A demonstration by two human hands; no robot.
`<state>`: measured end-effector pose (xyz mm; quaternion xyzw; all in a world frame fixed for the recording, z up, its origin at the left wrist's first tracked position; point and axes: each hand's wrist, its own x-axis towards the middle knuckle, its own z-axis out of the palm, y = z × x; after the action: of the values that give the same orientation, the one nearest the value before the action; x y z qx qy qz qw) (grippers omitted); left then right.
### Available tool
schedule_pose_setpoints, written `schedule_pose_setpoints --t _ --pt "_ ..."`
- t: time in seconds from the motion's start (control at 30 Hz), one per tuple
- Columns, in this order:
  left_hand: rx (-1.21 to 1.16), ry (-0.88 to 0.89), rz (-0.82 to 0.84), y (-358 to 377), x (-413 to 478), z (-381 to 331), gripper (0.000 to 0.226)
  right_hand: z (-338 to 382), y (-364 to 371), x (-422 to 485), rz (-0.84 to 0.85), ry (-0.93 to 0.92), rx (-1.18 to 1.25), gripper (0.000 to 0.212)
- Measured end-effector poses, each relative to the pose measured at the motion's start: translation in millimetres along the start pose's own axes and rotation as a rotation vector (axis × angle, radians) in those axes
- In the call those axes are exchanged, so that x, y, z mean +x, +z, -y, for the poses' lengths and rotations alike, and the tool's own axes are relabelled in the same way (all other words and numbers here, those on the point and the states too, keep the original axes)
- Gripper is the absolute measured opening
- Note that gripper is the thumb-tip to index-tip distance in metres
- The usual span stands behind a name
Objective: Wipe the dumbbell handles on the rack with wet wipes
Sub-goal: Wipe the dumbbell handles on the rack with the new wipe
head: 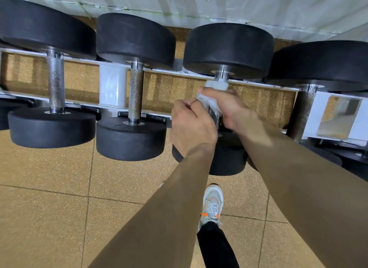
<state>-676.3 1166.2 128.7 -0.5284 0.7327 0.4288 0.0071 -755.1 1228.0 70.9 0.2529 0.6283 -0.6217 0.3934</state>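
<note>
**— Where is the wipe sitting?**
— The crumpled white wet wipe (214, 88) is wrapped round the knurled steel handle (221, 77) of the black round-headed dumbbell (229, 48), third from the left on the white metal rack (113, 84).

**— And my grip?**
— Your right hand (229, 108) curls round wipe and handle together. Your left hand (191, 126) is curled just beside it, thumb and forefinger at the wipe's near edge. I can't tell whether they pinch it.
</note>
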Motion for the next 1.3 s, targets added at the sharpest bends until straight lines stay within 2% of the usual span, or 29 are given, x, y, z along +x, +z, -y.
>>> schedule_pose_setpoints --t 0.17,0.3,0.37,0.47,0.53,0.57,0.67,0.73,0.87,0.93,1.03,1.23,1.3 --pt "-0.012 0.001 0.007 0 1 1 0.022 14 -5 12 0.137 0.088 0.234 0.019" --pt "-0.008 -0.004 0.014 0 0 0 0.021 11 -3 14 0.078 0.055 0.327 0.019" --pt "0.002 -0.003 0.016 0 1 0 0.022 5 -3 10 0.029 0.026 0.158 0.019" --pt "0.012 0.008 0.018 -1 1 0 0.025 -14 -11 -3 0.062 -0.009 -0.237 0.023" --pt "0.02 0.01 0.024 -2 0 -1 0.026 -21 -15 -14 0.089 -0.017 -0.332 0.017" --pt "0.024 0.011 0.028 -2 0 -2 0.026 -23 -15 -15 0.084 -0.006 -0.306 0.018" --pt "0.035 0.019 0.026 -1 0 -2 0.029 -17 -10 -2 0.005 0.053 -0.176 0.041" --pt "0.036 0.021 0.024 -1 0 -1 0.028 -8 -6 10 -0.04 0.057 -0.091 0.048" --pt "0.045 0.009 0.03 0 1 -1 0.025 6 -2 20 -0.059 0.042 0.018 0.028" --pt "0.052 0.008 0.03 0 1 -1 0.025 11 -2 23 0.005 0.059 0.129 0.02" --pt "0.05 0.005 0.041 0 1 0 0.027 13 -3 25 0.1 0.115 0.2 0.022" --pt "0.047 -0.012 0.053 -1 0 -3 0.026 13 -25 21 0.409 0.201 0.133 0.021" --pt "0.047 -0.01 0.053 -2 0 -3 0.024 12 -28 24 0.534 0.225 0.077 0.03"
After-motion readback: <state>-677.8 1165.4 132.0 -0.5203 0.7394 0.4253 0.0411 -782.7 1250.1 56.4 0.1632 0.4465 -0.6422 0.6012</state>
